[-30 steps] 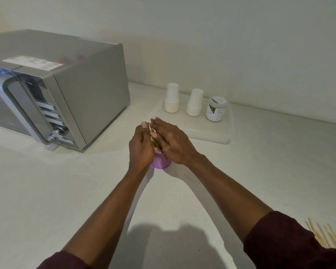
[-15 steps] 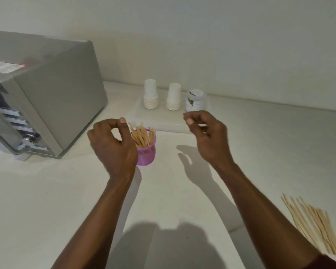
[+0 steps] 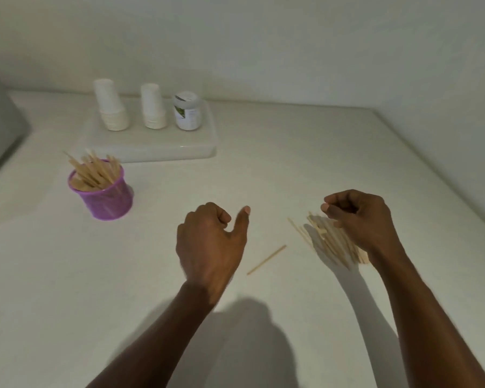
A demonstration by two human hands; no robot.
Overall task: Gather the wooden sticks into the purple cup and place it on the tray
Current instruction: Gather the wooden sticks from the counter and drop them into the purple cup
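Standing just off the front left corner of the tray [image 3: 151, 151], the purple cup [image 3: 107, 201] holds a bunch of wooden sticks [image 3: 94, 172]; the tray itself carries two stacks of paper cups [image 3: 111, 107] and a white jar [image 3: 187, 112]. Well in front of the tray, the left hand [image 3: 210, 245] hovers, fingers curled on nothing and thumb out. Farther right of the tray lie a lone stick [image 3: 266, 259] and a loose pile of sticks [image 3: 328, 242], the right hand [image 3: 361, 219] curled over it, its grip impossible to tell.
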